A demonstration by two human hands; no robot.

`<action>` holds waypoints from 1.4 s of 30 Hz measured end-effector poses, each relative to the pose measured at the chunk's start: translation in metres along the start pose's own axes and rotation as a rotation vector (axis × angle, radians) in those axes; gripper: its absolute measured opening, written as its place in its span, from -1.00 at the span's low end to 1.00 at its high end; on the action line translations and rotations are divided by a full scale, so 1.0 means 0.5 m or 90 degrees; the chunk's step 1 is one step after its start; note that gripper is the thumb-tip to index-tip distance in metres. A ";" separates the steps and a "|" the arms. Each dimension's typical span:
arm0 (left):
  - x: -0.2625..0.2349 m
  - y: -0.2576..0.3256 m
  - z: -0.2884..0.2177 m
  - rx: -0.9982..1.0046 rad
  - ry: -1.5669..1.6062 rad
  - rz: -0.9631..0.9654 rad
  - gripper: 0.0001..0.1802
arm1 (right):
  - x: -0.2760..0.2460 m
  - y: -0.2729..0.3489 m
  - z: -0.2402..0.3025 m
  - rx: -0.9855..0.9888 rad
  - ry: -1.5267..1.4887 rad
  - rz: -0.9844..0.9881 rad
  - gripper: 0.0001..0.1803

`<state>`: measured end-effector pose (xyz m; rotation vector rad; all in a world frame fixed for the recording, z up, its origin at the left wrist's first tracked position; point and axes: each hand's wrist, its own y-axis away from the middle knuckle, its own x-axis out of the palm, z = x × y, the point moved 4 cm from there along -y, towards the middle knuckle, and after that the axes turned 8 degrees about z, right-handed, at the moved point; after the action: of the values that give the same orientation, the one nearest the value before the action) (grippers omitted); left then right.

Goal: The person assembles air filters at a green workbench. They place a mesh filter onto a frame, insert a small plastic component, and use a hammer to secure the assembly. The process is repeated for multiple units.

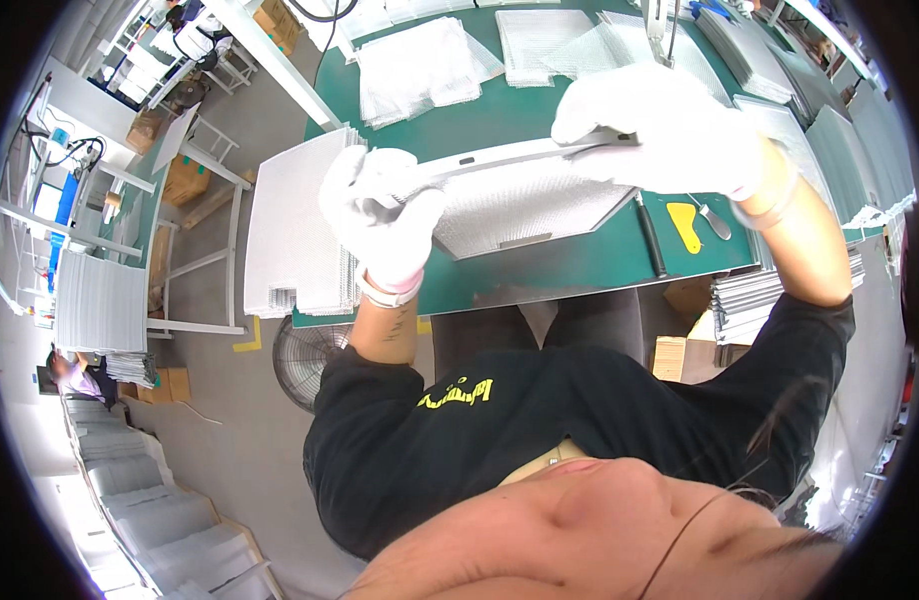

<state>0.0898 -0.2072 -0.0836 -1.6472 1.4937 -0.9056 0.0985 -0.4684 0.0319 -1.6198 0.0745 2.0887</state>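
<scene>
In front of me, over the green table top point(480, 285), I hold a thin silvery panel point(525, 212) with a fine textured face and a pale edge strip along its upper side. Small dark slots show in that strip. My left hand point(385, 205), in a white glove, pinches the strip's left end. Also gloved in white, my right hand point(665, 130) is closed around the right end and hides it. Beneath the right hand lie a long black-handled tool point(651, 235), a yellow flat scraper point(685, 226) and a small grey-handled tool point(717, 222).
A stack of white panels point(305, 200) is at the table's left edge. Behind are clear plastic bags point(420, 70) and textured sheets point(542, 45); more stacked panels point(745, 55) stand far right. A floor fan point(305, 362) is below left. Another person point(75, 380) is far left.
</scene>
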 end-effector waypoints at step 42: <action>-0.015 0.002 0.055 0.056 -0.081 -0.063 -0.63 | 0.019 -0.058 0.007 -0.005 0.081 0.013 -0.60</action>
<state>0.1124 -0.1985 -0.0983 -1.6937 1.2789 -0.8884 0.1054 -0.4384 0.0314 -1.7630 0.1261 2.0018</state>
